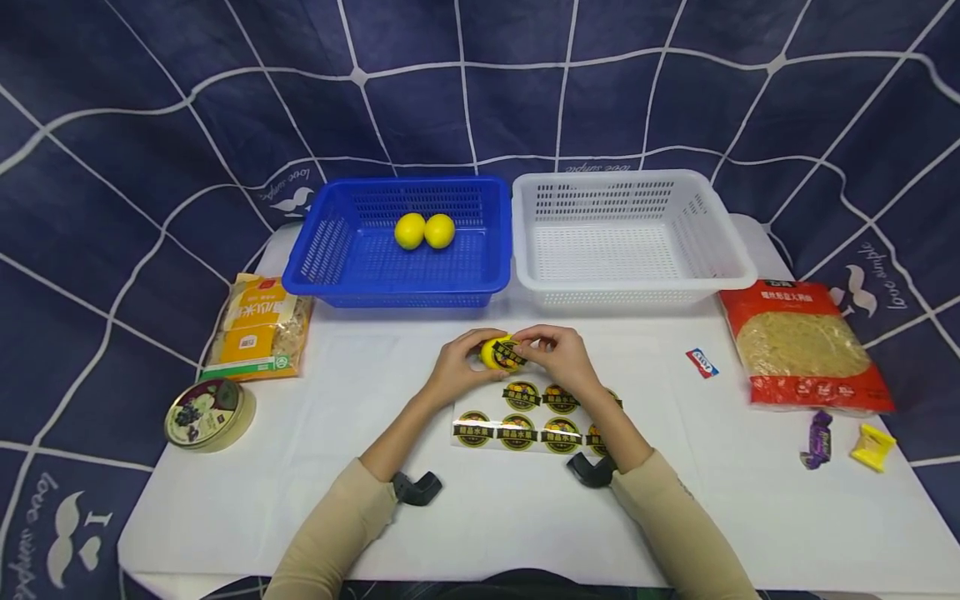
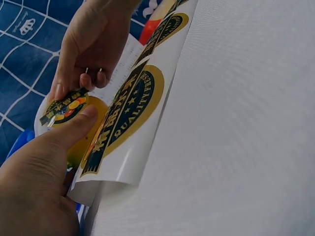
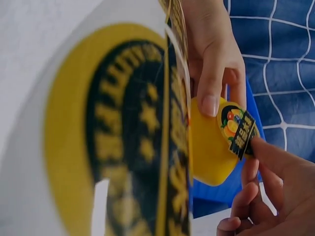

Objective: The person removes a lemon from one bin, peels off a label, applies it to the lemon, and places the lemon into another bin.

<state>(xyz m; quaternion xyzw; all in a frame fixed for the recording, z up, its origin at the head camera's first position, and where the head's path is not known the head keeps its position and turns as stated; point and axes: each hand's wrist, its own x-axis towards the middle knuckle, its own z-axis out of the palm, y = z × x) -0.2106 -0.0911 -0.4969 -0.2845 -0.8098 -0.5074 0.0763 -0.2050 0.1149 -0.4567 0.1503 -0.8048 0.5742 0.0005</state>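
A yellow lemon (image 1: pixel 492 353) is gripped between the thumb and fingers of my left hand (image 1: pixel 456 367), just above the white table. A round black-and-gold sticker (image 3: pixel 238 130) with a fruit picture lies against the lemon's side. My right hand (image 1: pixel 557 357) pinches the sticker's edge, as the right wrist view shows. Below both hands, a sheet of matching stickers (image 1: pixel 517 433) lies on the table; the right forearm hides part of it. In the left wrist view, the left thumb (image 2: pixel 74 129) presses on the lemon near the sticker.
Two lemons (image 1: pixel 424 231) sit in a blue basket (image 1: pixel 397 301) at the back. Beside it stands a white basket (image 1: pixel 637 285). On the left are a grain bag (image 1: pixel 258 329) and a round tin (image 1: pixel 210 415). A red pasta bag (image 1: pixel 806 346) and small wrapped sweets (image 1: pixel 819 439) lie right.
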